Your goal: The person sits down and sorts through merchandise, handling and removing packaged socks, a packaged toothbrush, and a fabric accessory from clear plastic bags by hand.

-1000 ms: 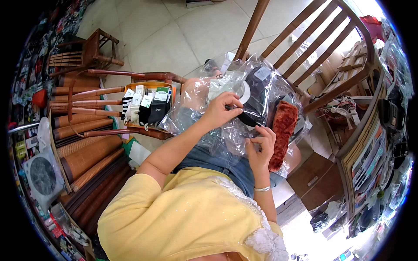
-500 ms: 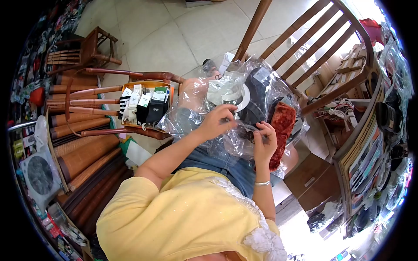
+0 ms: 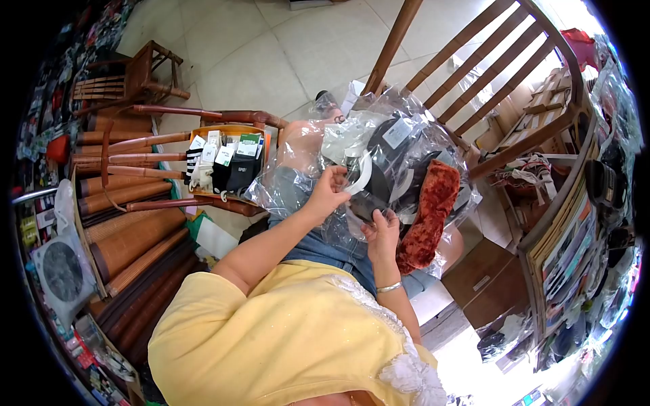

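A heap of clear plastic bags (image 3: 291,145) lies across the lap, with dark flat pieces (image 3: 389,142) and a pale labelled pack (image 3: 338,142) inside or under it. My left hand (image 3: 330,193) is closed at the lower end of a white curved strip (image 3: 364,174). Close on its right, my right hand (image 3: 382,233) pinches the edge of a dark, thin piece (image 3: 367,205), whose kind I cannot make out. Beside the right hand, a rust-red plush piece (image 3: 437,203) rests on the plastic.
Several folded socks with labels (image 3: 227,162) lie on a bamboo chair (image 3: 196,111) at the left. A slatted chair back (image 3: 487,74) rises at the upper right. A cardboard box (image 3: 484,277) stands at the lower right, and rolled brown mats (image 3: 135,243) lie at the left.
Both hands have moved left and down, away from the plastic stretched between them. The dark thin piece now shows between them, and more of the red plush piece is uncovered.
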`<move>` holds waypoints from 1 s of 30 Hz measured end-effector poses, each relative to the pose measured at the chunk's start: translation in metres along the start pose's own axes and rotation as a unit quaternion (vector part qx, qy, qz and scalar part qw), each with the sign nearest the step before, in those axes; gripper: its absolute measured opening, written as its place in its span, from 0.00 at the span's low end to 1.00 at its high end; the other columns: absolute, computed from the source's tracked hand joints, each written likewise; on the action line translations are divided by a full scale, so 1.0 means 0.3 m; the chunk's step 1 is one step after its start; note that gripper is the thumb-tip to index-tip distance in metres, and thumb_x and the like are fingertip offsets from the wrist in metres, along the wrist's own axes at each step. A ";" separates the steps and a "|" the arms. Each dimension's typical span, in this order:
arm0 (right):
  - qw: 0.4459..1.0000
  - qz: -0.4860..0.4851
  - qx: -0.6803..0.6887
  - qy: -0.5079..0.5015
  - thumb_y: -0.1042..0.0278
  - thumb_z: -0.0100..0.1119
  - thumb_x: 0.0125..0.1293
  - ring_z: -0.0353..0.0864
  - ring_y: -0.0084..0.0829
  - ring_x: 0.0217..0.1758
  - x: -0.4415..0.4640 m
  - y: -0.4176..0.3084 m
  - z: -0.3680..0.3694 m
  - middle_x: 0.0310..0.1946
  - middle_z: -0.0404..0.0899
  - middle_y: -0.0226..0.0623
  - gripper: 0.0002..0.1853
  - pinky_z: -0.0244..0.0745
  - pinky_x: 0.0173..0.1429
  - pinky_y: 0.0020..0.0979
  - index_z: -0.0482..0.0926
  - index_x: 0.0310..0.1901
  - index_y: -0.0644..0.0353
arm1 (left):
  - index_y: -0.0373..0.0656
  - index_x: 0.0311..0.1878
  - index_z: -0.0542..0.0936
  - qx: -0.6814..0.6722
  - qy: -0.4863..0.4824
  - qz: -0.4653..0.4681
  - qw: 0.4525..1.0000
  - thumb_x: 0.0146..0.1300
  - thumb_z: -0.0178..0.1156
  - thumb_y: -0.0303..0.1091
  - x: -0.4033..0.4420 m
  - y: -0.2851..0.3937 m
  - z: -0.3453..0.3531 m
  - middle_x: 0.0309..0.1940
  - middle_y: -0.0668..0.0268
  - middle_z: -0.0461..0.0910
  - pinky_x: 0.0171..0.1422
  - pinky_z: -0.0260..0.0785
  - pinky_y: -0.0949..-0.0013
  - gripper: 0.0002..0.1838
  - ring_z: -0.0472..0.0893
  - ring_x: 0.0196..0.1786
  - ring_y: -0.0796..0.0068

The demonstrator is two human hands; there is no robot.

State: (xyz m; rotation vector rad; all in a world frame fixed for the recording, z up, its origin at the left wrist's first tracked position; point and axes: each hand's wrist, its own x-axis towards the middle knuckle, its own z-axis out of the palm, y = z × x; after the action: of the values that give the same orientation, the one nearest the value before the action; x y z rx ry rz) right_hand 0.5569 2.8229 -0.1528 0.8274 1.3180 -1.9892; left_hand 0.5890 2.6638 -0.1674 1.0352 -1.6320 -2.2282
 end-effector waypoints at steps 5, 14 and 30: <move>0.990 0.049 -0.054 -0.120 0.63 0.57 0.65 0.76 0.22 0.38 -0.014 -0.030 -0.041 0.43 0.78 0.25 0.18 0.70 0.30 0.24 0.69 0.55 0.51 | 0.38 0.65 0.62 0.077 -0.234 -0.183 0.952 0.51 0.56 0.19 0.007 0.064 -0.097 0.41 0.66 0.77 0.40 0.72 0.74 0.34 0.77 0.39 0.78; 0.948 0.159 -0.132 -0.242 0.69 0.60 0.60 0.74 0.16 0.24 -0.123 -0.165 -0.246 0.34 0.79 0.27 0.24 0.61 0.19 0.17 0.69 0.58 0.62 | 0.48 0.67 0.60 -0.106 -0.168 -0.215 0.956 0.61 0.62 0.38 0.071 0.190 -0.165 0.48 0.64 0.73 0.37 0.76 0.71 0.32 0.77 0.44 0.74; 0.974 -0.057 -0.212 -0.051 0.74 0.69 0.51 0.75 0.21 0.31 0.237 -0.038 0.019 0.35 0.76 0.33 0.31 0.71 0.33 0.22 0.67 0.58 0.63 | 0.46 0.66 0.59 0.030 -0.111 -0.188 0.975 0.51 0.59 0.20 -0.153 0.307 -0.475 0.46 0.64 0.73 0.41 0.77 0.70 0.37 0.77 0.41 0.75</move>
State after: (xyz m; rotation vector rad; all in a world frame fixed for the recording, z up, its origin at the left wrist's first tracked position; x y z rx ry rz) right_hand 0.5030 2.8109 -0.1994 0.4505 1.6770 -1.7123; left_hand 0.6905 2.5449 -0.0868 1.2395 -1.7189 -2.6358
